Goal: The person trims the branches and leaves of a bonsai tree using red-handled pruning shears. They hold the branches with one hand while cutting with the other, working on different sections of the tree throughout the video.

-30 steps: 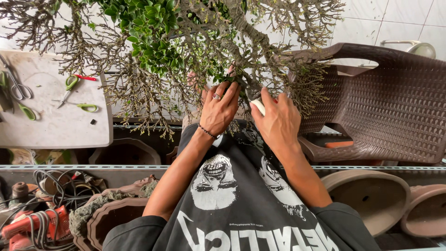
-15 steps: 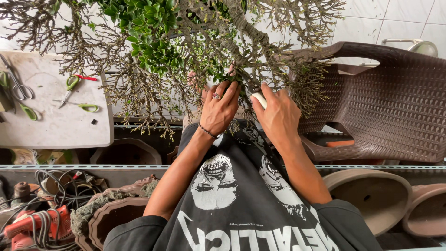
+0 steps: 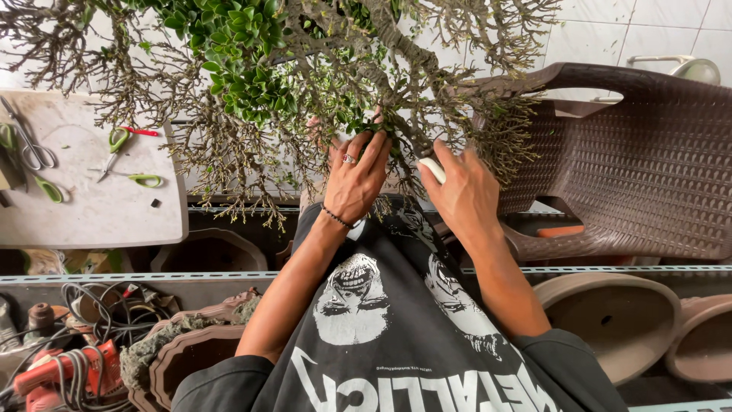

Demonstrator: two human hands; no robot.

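A bonsai tree [image 3: 305,69] with dense bare twigs and a patch of small green leaves [image 3: 236,57] fills the upper view. My left hand [image 3: 354,179], with a ring and a bead bracelet, reaches into the twigs near the thick trunk [image 3: 404,53], fingers pinching a small branch. My right hand [image 3: 465,191] is beside it, closed around a tool with a white handle [image 3: 432,169] whose tip is hidden among the branches.
A worn white board [image 3: 91,198] at left holds green-handled scissors [image 3: 126,149] and metal shears [image 3: 27,145]. A brown woven plastic chair [image 3: 633,160] stands at right. Empty oval clay pots [image 3: 610,320] sit below right. A red power tool with cables [image 3: 61,374] lies lower left.
Both hands stay in the twigs. My right hand has shifted slightly upward and left toward the trunk; my left hand barely moved.
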